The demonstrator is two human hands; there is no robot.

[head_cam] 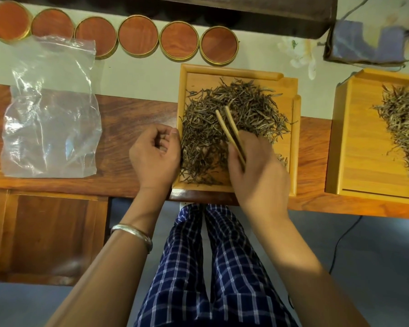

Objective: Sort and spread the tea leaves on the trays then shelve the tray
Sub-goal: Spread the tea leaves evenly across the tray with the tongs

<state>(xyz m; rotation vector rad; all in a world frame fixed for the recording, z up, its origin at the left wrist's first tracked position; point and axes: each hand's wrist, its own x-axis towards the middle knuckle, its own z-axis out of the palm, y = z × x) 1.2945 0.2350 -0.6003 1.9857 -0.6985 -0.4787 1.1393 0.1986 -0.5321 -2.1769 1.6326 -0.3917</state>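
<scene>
Tea leaves (224, 119) fill two trays (293, 142); right hand (257, 171) grips tongs (232, 131), left hand (155, 154) curled empty.

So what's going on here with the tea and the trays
A person is sorting tea leaves heaped on a wooden tray at the table edge. The right hand holds wooden tongs with their tips over the pile. The left hand hangs loosely curled beside the tray's left rim; whether it holds leaves is unclear. A second tray with leaves sits to the right. An empty plastic bag and a row of round lids lie further left.
</scene>
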